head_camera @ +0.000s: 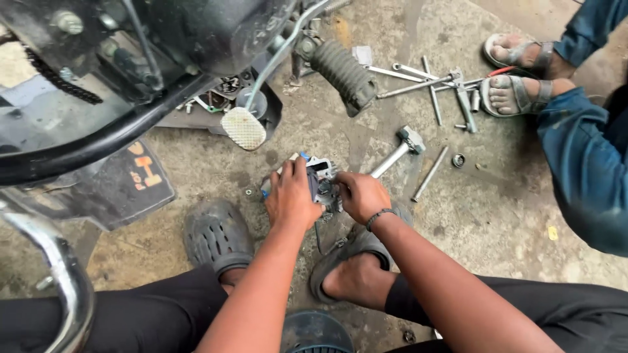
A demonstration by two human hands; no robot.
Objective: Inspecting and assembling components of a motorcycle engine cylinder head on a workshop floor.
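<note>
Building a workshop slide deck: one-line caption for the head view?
Both hands, left hand and right hand, grip a small metal part above the concrete floor, hammer beside.

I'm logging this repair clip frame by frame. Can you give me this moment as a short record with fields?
Setting: concrete floor beside a motorcycle
Left hand: grips a small grey metal part from the left
Right hand: closed on the same part's right side
Nearby tools: hammer, long bolts, pliers
Motorcycle details: ribbed footpeg, brake pedal
Footwear: dark clogs
Other person: sandalled feet, blue trousers, upper right
</note>
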